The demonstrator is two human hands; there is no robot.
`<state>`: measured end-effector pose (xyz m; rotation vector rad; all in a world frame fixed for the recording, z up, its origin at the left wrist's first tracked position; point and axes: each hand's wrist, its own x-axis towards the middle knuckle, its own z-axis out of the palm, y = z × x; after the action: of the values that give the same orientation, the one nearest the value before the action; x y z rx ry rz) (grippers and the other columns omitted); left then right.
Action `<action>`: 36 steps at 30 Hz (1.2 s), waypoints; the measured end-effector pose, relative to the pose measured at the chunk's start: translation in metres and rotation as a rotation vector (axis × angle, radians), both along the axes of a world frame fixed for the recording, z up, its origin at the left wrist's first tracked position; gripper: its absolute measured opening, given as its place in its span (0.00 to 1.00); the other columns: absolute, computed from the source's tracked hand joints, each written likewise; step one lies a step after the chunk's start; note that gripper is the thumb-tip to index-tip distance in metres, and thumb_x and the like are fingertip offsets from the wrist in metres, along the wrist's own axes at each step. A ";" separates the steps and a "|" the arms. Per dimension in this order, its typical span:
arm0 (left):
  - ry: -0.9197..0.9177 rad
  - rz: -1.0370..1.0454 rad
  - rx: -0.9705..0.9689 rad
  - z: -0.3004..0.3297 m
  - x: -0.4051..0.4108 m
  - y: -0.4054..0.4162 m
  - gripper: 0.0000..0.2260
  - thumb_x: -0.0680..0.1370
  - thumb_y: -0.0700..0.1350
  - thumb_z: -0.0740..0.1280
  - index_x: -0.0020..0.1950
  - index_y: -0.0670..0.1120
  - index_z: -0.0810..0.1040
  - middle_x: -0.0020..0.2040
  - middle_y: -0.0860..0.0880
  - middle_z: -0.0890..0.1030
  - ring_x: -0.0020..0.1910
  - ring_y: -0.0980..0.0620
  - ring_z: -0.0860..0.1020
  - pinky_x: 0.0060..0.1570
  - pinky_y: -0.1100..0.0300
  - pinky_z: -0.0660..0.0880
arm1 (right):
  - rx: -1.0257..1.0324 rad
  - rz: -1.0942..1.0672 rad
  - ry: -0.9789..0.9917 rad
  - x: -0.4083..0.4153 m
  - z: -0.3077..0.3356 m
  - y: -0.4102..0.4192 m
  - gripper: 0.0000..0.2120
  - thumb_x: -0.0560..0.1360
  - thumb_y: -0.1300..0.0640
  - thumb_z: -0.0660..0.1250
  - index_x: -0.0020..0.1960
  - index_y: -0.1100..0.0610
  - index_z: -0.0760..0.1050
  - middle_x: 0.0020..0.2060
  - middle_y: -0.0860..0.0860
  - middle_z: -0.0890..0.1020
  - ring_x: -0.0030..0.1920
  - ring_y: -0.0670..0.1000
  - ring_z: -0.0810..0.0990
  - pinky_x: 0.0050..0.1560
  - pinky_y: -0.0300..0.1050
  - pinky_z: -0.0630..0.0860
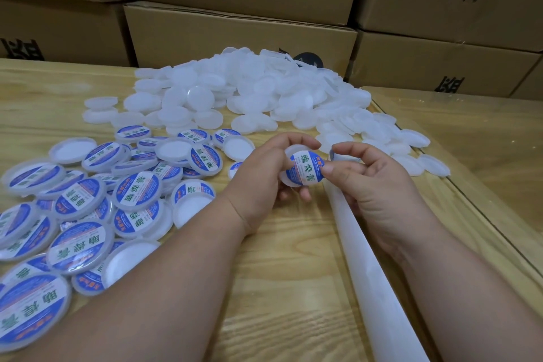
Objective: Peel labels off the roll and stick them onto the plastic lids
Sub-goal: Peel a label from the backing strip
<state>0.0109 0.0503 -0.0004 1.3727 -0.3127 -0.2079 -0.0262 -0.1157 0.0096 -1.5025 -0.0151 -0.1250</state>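
Grip: left hand (258, 182) curls round a white lid (291, 167), held above the table, centre frame; right hand (370, 182) pinches a blue label (305, 169) onto lid's face.
Room: stacked cardboard boxes (241, 35) along the back.
Surface: wood-grain table (282, 273) w/ glossy cover.
Bare lids: big heap (249, 94), far side.
Labelled lids: pile (88, 200) at left.
Liner: white backing strip (373, 276) under right wrist.

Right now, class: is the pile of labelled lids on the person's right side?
No: the labelled lids lie by the left hand; unlabelled lids are piled farther back.
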 end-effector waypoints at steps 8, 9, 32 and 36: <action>-0.015 -0.005 0.025 0.004 -0.002 -0.001 0.18 0.66 0.43 0.57 0.42 0.59 0.84 0.41 0.48 0.84 0.30 0.43 0.78 0.29 0.58 0.64 | -0.003 0.009 -0.008 0.000 -0.001 0.000 0.15 0.74 0.63 0.75 0.59 0.55 0.77 0.39 0.52 0.88 0.28 0.39 0.79 0.31 0.26 0.72; -0.022 -0.006 0.030 0.004 -0.002 -0.001 0.17 0.67 0.44 0.57 0.43 0.59 0.83 0.41 0.49 0.84 0.30 0.43 0.79 0.29 0.58 0.65 | -0.002 0.008 -0.009 0.001 -0.001 0.000 0.15 0.74 0.63 0.75 0.59 0.55 0.77 0.39 0.52 0.88 0.28 0.39 0.79 0.31 0.26 0.72; -0.030 0.000 0.088 0.002 -0.002 -0.001 0.18 0.67 0.43 0.57 0.45 0.59 0.83 0.40 0.52 0.84 0.30 0.45 0.80 0.30 0.59 0.65 | 0.034 -0.019 0.044 0.002 -0.003 0.000 0.13 0.74 0.64 0.75 0.56 0.56 0.77 0.37 0.52 0.87 0.22 0.44 0.68 0.24 0.33 0.66; -0.019 -0.001 0.081 0.002 -0.003 -0.002 0.18 0.64 0.42 0.59 0.46 0.58 0.83 0.41 0.51 0.84 0.29 0.47 0.79 0.27 0.65 0.69 | 0.030 -0.031 0.051 0.003 -0.003 -0.001 0.13 0.74 0.63 0.75 0.56 0.56 0.78 0.34 0.51 0.85 0.23 0.45 0.66 0.24 0.35 0.65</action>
<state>0.0083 0.0487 0.0012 1.4556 -0.3239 -0.2101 -0.0234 -0.1164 0.0067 -1.4755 0.0504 -0.1114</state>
